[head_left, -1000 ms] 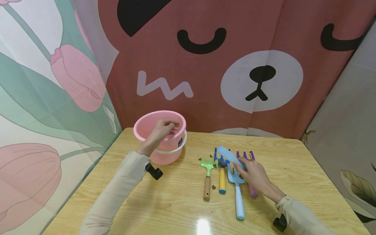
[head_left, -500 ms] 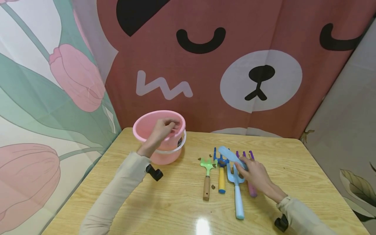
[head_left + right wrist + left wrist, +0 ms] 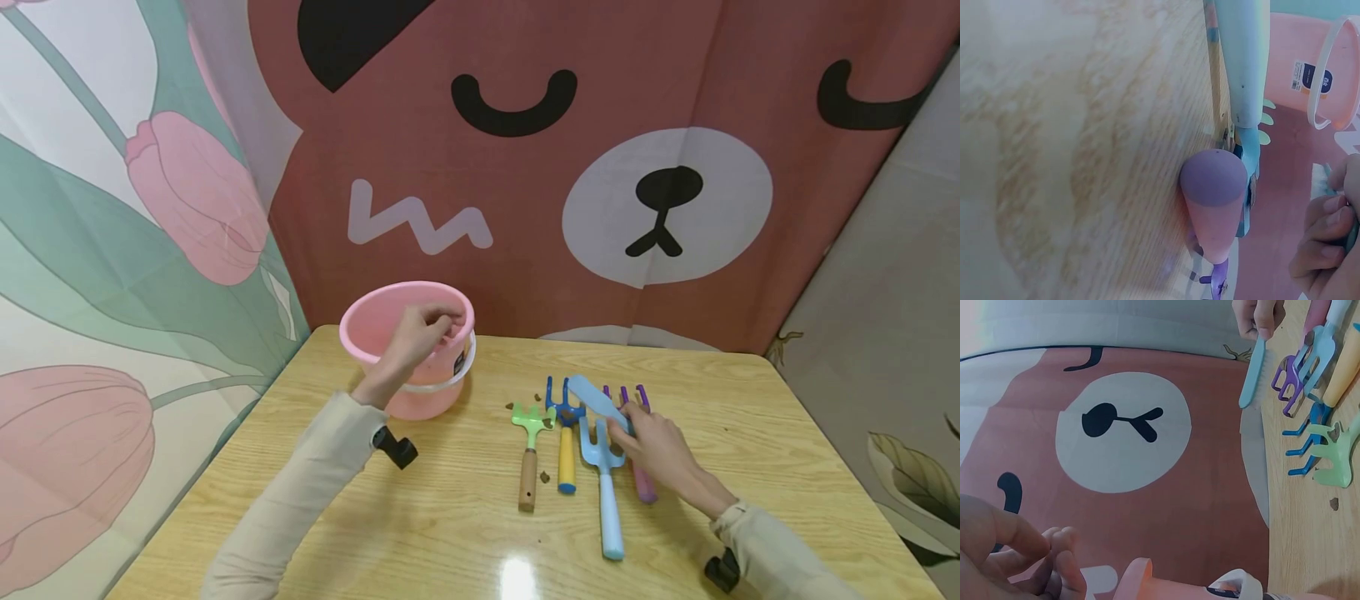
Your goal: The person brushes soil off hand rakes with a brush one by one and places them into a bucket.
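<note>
My right hand (image 3: 660,446) grips a light-blue brush (image 3: 597,402) at its near end. The brush's white bristles show in the left wrist view, beside its blue back (image 3: 1253,375). Below lie a light-blue garden fork (image 3: 611,517) and a purple rake (image 3: 645,486), the latter partly hidden by the hand. Left of them are a blue rake with a yellow handle (image 3: 567,461) and a green rake with a wooden handle (image 3: 528,481). My left hand (image 3: 416,333) hangs over the mouth of a pink bucket (image 3: 427,406), fingers loosely curled, nothing visible in them.
Small brown bits (image 3: 544,477) lie on the wooden table (image 3: 450,517) and on some tool heads. A white handle (image 3: 442,385) rings the bucket. Behind the table hangs a bear-print cloth (image 3: 517,250), with a tulip-print cloth (image 3: 82,292) on the left.
My right hand has shifted slightly right and toward me, and the brush has moved with it. The left hand has stayed over the bucket, its fingers shifting slightly. The tools below lie still.
</note>
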The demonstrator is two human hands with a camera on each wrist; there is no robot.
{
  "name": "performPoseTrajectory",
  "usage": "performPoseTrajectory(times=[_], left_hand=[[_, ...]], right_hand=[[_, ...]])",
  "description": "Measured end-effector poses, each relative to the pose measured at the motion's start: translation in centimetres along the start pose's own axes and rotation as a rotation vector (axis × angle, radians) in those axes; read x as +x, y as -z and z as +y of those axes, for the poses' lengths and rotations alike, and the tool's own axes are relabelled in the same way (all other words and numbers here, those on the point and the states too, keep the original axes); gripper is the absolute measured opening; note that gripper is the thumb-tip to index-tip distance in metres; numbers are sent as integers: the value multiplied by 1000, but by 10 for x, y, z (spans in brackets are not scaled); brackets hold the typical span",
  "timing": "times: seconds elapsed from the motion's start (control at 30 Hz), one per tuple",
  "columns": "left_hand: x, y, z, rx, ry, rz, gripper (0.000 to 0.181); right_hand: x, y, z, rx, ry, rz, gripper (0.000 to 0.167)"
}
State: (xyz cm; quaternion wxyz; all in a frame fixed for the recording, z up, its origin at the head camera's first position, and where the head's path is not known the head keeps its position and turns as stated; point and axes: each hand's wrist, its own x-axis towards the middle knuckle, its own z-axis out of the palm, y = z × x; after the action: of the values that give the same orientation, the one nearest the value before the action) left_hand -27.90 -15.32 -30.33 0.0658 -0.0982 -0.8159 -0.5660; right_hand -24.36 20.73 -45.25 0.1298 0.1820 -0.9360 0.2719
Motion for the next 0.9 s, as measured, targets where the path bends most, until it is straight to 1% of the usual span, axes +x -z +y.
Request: performPoseTrajectory(times=[0.07,0.17,0.27,0.47,0.63,0.73,0.8,0.9], left_hand=[[-1,-1,0,-11,-4,-19,26],[-2,-3,1,-53,0,-46,25],[-3,-5,2,-105,20,-66,26],[-6,-7,2,-165,76,-101,26],[-11,-10,-2,-211,104,-161,26],[-13,-13,-4,-226,106,-196,27],[-14,-15,-5,-223,95,-221,27],[-16,-18,-4,-222,86,-242,26]], right_hand=[[0,0,0,4,-10,-6,26],[0,0,0,11,-21,-13,31],[1,1,0,6,-23,-14,32],[2,2,-1,-21,-1,-3,31],[2,2,-1,-31,26,32,25],[3,2,-1,-29,23,34,24],[3,2,-1,-24,13,25,30],[4,3,-2,-18,-6,6,44]])
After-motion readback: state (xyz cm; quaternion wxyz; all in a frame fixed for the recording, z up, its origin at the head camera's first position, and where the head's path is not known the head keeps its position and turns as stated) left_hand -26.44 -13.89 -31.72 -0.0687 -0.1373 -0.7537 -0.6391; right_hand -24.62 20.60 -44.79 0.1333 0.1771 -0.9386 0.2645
